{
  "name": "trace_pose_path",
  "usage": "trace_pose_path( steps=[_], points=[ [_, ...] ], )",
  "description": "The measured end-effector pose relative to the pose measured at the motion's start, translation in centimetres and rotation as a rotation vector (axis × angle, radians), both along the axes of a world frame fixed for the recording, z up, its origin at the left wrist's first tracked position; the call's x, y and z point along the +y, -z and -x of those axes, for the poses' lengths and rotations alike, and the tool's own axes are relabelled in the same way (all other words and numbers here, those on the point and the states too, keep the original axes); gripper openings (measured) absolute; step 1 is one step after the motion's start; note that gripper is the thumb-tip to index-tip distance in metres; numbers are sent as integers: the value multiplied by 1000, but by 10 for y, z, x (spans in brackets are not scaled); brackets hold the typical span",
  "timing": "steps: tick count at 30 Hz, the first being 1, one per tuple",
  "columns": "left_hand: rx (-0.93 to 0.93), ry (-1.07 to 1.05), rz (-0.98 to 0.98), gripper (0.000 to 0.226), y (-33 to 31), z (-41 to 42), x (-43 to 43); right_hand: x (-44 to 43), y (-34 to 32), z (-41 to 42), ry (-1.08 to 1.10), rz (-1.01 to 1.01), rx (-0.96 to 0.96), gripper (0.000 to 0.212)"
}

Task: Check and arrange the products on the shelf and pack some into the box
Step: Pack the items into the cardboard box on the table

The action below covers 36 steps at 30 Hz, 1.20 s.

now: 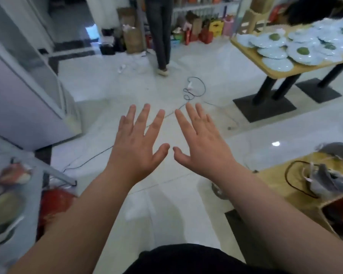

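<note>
Glossy tile floor (107,91) crossed by loose cable (188,94), shelf (198,5) and bagged products (216,27) far back beside a standing person (160,36); left hand (139,143), right hand (202,143) spread wide, empty; likely hazard: tripping on cable en route.
</note>
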<state>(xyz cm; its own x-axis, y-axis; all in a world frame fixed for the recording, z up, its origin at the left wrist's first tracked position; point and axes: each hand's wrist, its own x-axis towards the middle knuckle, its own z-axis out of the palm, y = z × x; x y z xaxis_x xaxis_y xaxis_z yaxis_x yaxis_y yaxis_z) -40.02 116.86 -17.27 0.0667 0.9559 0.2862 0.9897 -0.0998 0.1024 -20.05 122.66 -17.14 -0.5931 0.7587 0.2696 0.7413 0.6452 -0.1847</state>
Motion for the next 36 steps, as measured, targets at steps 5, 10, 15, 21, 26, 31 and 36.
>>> trace_pose_path(
  steps=[5,10,15,21,26,31,36],
  points=[
    [54,-356,26,77,-12,123,-71,-15,-8,152,-305,-23,14,86],
    [74,-662,61,77,-19,210,-153,-53,-11,279,-600,-31,52,84],
    [85,-898,11,75,-33,264,-218,-94,-17,381,-868,-26,111,79],
    [153,-1214,17,77,-62,318,-272,-131,-34,491,-1155,-32,183,76],
    [153,-1435,13,77,-85,358,-299,-153,-58,571,-1353,-41,187,78],
    [118,-1613,49,77,-99,395,-306,-166,-80,645,-1544,-34,236,79],
    [113,-1769,66,81,-99,418,-312,-188,-102,708,-1721,-22,204,77]
  ],
)
